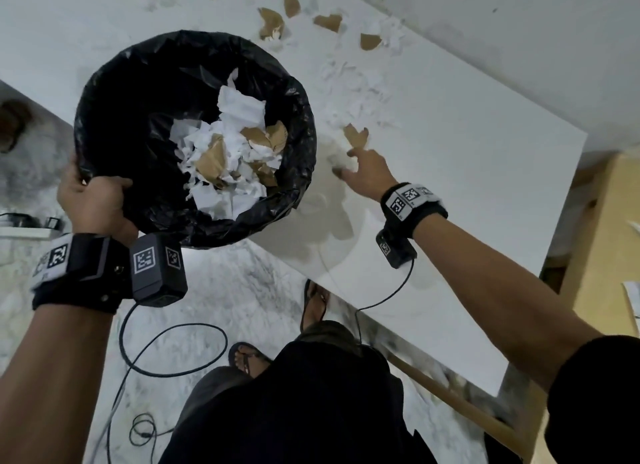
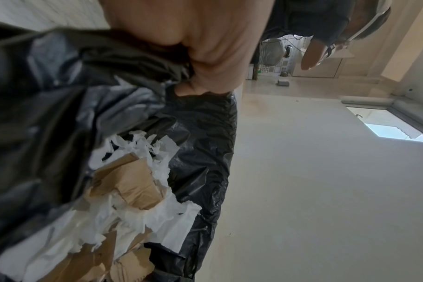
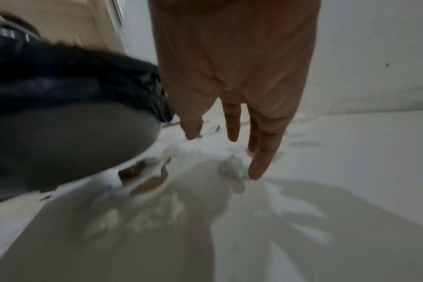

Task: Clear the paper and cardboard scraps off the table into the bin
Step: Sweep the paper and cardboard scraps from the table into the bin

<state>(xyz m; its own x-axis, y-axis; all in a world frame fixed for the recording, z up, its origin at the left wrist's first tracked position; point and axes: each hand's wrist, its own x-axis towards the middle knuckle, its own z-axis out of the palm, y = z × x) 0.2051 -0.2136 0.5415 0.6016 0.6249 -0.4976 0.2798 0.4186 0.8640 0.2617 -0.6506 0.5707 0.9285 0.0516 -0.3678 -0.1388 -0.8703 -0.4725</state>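
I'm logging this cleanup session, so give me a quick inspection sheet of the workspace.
Surface: white table, mostly bare near the person.
Job's things: bin with black liner, partly filled; cardboard scraps and paper scraps at the far side.
Clutter: nothing seen.
Hands: left hand grips the bin rim; right hand open, fingers spread over the scraps.
Cables: black cable looped on the floor.
Surroundings: marbled floor, white wall.

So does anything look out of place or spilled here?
Yes. Torn paper and cardboard scraps are strewn across the white table. The bin is not standing: the left hand holds its rim, tilted over the table edge. The right hand reaches open towards the scraps.
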